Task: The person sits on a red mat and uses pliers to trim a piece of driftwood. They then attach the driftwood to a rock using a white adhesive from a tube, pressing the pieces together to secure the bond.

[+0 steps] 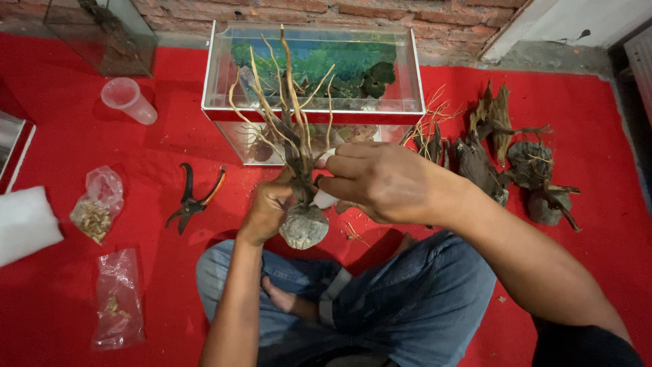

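At the centre of the frame the person sits cross-legged on a red carpet (pixel 543 272), both forearms reaching up from the lower edge. The left hand (pixel 270 206) is curled shut around the lower stem of a branched driftwood piece (pixel 293 129), holding it upright just above the grey stone (pixel 303 226) fixed at its base. The right hand (pixel 380 180) comes in from the right with the wrist bent, its fingers closed on a small white tube (pixel 324 199) whose end touches the wood just above the stone.

Behind the branches, at upper centre, stands a glass aquarium (pixel 312 112) with a white rim and a green and blue backdrop. A second glass tank (pixel 102 34) sits at the upper left, a clear plastic cup (pixel 128 100) lying near it. At the left lie pliers (pixel 192 199) with dark and orange handles, a clear bag (pixel 98 204) of brownish bits, another clear bag (pixel 117 299) at lower left, and a white pad (pixel 24 224) at the left edge. More driftwood on stones (pixel 516 166) lies at the right.
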